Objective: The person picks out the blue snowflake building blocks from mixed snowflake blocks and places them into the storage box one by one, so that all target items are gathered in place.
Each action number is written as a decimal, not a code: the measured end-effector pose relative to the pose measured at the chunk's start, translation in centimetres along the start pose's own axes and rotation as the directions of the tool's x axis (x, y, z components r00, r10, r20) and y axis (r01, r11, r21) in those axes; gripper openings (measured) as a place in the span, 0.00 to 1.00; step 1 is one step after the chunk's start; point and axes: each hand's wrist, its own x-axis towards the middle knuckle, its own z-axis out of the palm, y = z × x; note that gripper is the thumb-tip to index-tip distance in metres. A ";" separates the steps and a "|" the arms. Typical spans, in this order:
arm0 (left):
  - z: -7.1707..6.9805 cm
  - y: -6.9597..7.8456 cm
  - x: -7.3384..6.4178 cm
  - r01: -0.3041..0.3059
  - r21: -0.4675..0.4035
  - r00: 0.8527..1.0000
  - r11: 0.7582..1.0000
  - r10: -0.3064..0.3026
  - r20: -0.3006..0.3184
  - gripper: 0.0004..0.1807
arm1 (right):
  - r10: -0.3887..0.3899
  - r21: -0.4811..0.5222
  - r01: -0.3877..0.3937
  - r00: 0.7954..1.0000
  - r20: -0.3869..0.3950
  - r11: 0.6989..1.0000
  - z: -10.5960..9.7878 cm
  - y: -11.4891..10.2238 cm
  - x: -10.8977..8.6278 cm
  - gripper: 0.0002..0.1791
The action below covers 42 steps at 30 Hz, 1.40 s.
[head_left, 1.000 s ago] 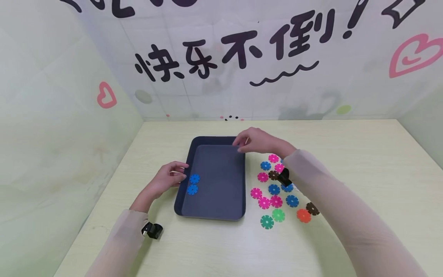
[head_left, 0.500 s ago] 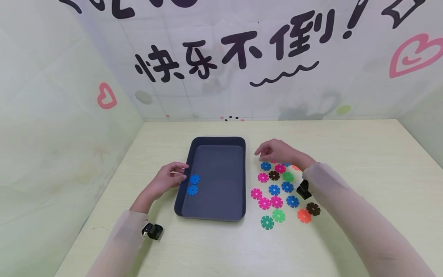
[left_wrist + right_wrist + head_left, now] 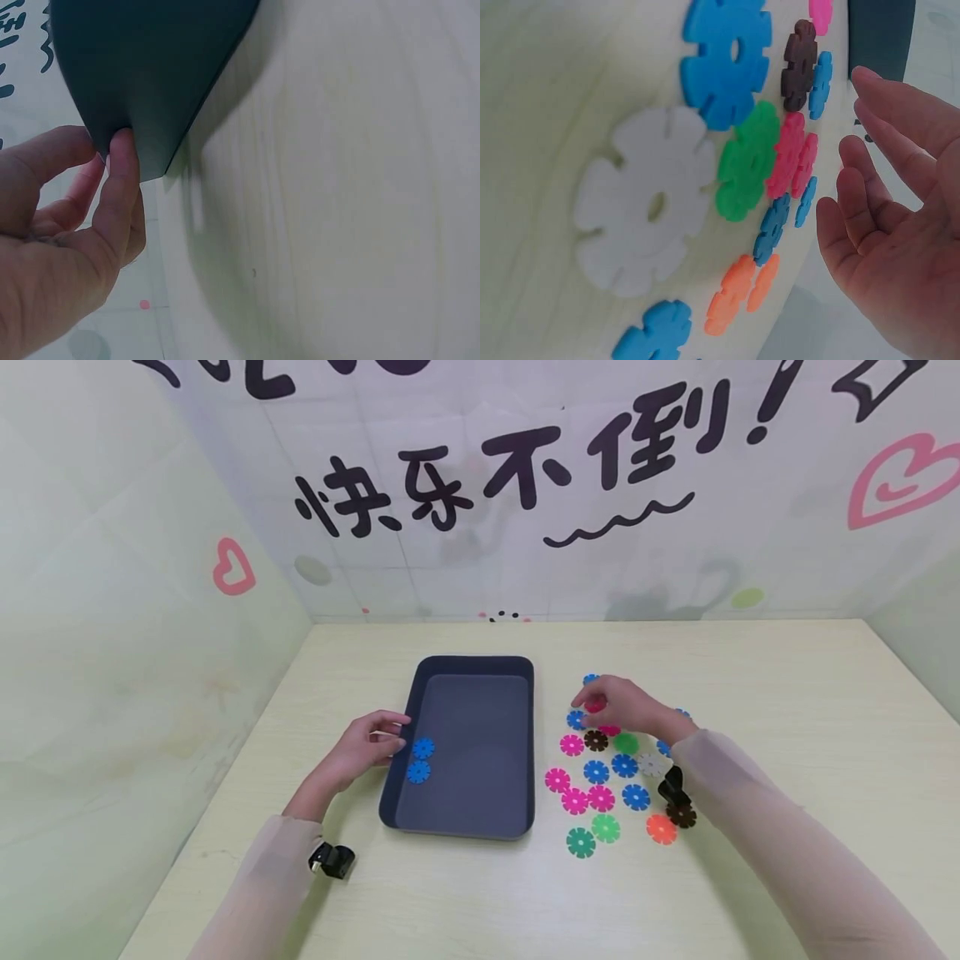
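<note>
My left hand (image 3: 363, 745) pinches the left rim of a dark blue-grey tray (image 3: 480, 743); in the left wrist view thumb and finger meet at the rim of the tray (image 3: 150, 75). Two blue notched discs, an upper blue disc (image 3: 423, 748) and a lower blue disc (image 3: 419, 772), lie inside near its left wall. Above the scattered discs right of the tray hovers my right hand (image 3: 626, 703), partly covering a pink disc (image 3: 595, 704). In the right wrist view the right hand (image 3: 900, 210) has loosely bent fingers apart from the discs, nothing between them.
Several loose plastic discs lie flat on the pale wooden table (image 3: 787, 718): green (image 3: 606, 828), orange (image 3: 662, 829), dark brown (image 3: 596, 741), white, blue and pink. A printed cloth wall (image 3: 480, 568) stands behind the table, another at the left.
My right hand has moved from the tray's far right corner rightward and down over the discs. The left hand stays at the tray rim, and the two blue discs have not moved.
</note>
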 end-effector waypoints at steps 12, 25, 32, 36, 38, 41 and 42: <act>0.0 0.1 -0.1 0.002 0.000 1.000 1.000 -0.002 -0.001 0.21 | -0.052 -0.066 0.052 0.999 -0.004 0.996 0.5 0.8 0.4 0.19; 0.0 0.0 0.0 0.004 -0.005 1.000 1.000 -0.004 -0.003 0.21 | -0.033 -0.108 0.035 0.999 0.020 0.994 0.6 0.4 0.7 0.18; 0.0 0.1 -0.1 0.010 -0.002 1.000 1.000 -0.010 -0.006 0.21 | -0.010 -0.085 0.011 1.000 0.003 0.996 0.5 0.0 0.7 0.17; 0.0 0.1 -0.1 0.013 0.003 1.000 1.000 -0.013 -0.008 0.21 | -0.020 -0.072 0.019 1.000 -0.008 0.997 0.6 0.0 0.7 0.17; 0.0 0.1 -0.1 0.013 0.006 1.000 1.000 -0.013 -0.009 0.20 | -0.032 -0.068 0.031 0.999 -0.009 0.997 0.7 -0.1 0.6 0.17; 0.0 0.1 -0.1 0.010 0.004 1.000 1.000 -0.010 -0.008 0.20 | -0.041 -0.060 0.040 0.999 -0.007 0.997 0.8 -0.1 0.6 0.17; 0.0 0.1 -0.1 0.009 0.004 1.000 1.000 -0.009 -0.008 0.20 | -0.038 -0.056 0.037 0.999 -0.006 0.998 0.9 -0.2 0.5 0.18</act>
